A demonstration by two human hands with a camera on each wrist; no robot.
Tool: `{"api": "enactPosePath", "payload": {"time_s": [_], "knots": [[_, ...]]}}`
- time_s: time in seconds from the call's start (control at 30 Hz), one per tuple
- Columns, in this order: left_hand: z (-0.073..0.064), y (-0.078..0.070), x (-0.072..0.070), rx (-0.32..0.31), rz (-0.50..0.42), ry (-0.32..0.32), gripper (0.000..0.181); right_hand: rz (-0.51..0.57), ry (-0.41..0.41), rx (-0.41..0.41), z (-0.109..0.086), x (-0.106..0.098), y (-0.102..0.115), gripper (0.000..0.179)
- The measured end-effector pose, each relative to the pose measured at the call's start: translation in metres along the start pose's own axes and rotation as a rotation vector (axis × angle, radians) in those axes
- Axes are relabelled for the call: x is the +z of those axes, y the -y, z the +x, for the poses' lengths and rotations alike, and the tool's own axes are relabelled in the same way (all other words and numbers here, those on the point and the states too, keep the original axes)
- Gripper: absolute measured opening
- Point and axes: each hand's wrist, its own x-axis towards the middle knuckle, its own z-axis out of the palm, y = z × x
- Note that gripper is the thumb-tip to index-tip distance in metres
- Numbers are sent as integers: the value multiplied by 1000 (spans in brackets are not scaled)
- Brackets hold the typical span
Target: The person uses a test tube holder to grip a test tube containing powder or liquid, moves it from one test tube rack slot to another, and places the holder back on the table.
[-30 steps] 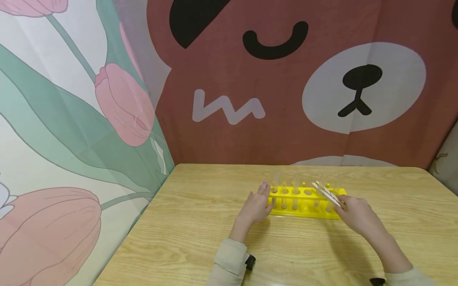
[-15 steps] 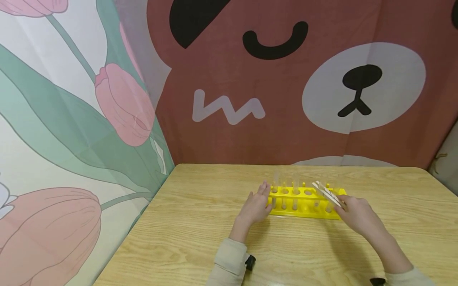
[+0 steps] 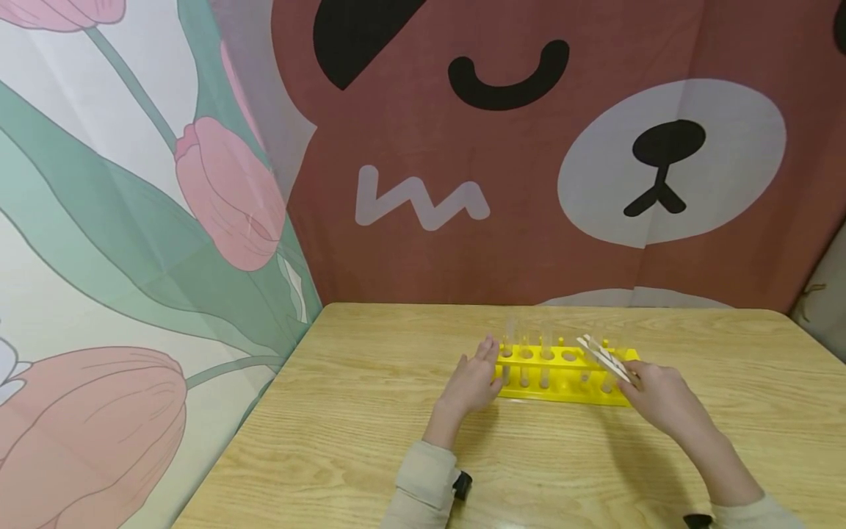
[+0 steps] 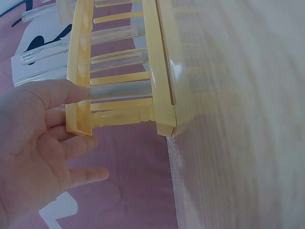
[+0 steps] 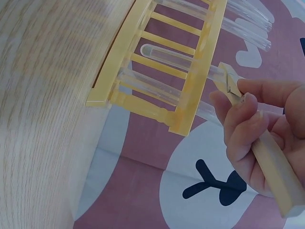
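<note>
A yellow test tube rack (image 3: 562, 397) stands on the table with several clear test tubes upright in its holes. My left hand (image 3: 471, 383) grips the rack's left end, thumb and fingers on either side of the top plate (image 4: 78, 62). My right hand (image 3: 669, 397) holds a wooden test tube clamp (image 5: 276, 167) near the rack's right end. The clamp's jaws are at the upper part of one test tube (image 5: 167, 56). That tube still passes through its hole, its rounded bottom a little above the rack's base. Another tube (image 5: 152, 86) stands nearer the right end.
The wood-grain table (image 3: 330, 441) extends around the rack. Behind it hangs a brown cloth (image 3: 396, 264) with a bear print, and a tulip-print cloth (image 3: 132, 294) covers the left side. Short yellow pegs rise along the rack's back.
</note>
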Motion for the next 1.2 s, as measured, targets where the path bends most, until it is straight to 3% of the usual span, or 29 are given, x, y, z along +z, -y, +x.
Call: {"api": "enactPosePath", "payload": {"time_s": [1.2], "knots": [[0, 0, 0, 1, 4, -1, 60, 3, 5, 6, 0, -1, 0, 33]]}}
